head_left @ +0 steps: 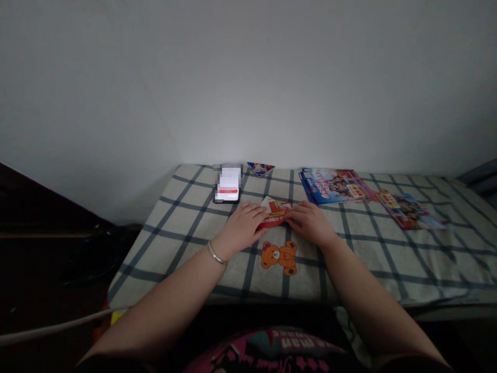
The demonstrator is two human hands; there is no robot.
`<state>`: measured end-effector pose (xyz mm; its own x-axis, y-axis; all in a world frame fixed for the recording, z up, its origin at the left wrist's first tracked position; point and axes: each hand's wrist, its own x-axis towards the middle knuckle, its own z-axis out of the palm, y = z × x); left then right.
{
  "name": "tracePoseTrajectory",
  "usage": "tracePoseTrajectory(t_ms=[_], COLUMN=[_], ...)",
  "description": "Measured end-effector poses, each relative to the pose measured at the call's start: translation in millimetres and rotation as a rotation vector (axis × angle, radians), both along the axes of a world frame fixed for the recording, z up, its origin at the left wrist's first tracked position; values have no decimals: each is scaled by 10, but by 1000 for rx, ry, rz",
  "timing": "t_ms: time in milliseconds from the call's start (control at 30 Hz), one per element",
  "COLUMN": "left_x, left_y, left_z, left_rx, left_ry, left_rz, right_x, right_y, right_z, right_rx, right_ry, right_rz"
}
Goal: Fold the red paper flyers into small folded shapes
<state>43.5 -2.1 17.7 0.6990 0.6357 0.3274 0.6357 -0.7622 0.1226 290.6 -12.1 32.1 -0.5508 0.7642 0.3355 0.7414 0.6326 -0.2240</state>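
A small red-and-white piece of printed paper [275,213], partly folded, lies on the checked cloth between my hands. My left hand [244,226], with a silver bangle at the wrist, grips its left side, fingers together over the paper and thumb at the near edge. At the paper's right edge, my right hand [310,221] pinches it between thumb and fingers. Parts of the paper are hidden beneath the fingertips. Beyond it, near the wall, sits a small folded paper triangle [261,169] in blue and red.
A lit phone [228,184] lies behind my left hand. To the right rest a stack of colourful printed leaflets [337,185] and another leaflet [409,210]. The checked tablecloth [186,228] bears a printed bear [278,257] near me. A white wall [272,83] borders the table's far side.
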Motion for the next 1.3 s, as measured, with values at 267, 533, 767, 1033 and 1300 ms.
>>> tracePoseTrajectory(t_ms=[267, 533, 767, 1033, 1300], left_x=[10, 35, 50, 55, 73], left_y=[-57, -34, -9, -25, 33], left_z=[31, 37, -1, 53, -50], left_rx=[30, 28, 65, 3, -1], left_ry=[-5, -39, -32, -82, -122], left_rz=[57, 70, 63, 219, 264], right_x=[-31, -65, -60, -86, -202], right_y=[-17, -31, -11, -33, -1], right_z=[-26, -15, -25, -76, -88], right_rx=[31, -19, -28, -60, -39], right_ry=[10, -17, -42, 5, 25], right_rz=[1, -34, -2, -163, -261])
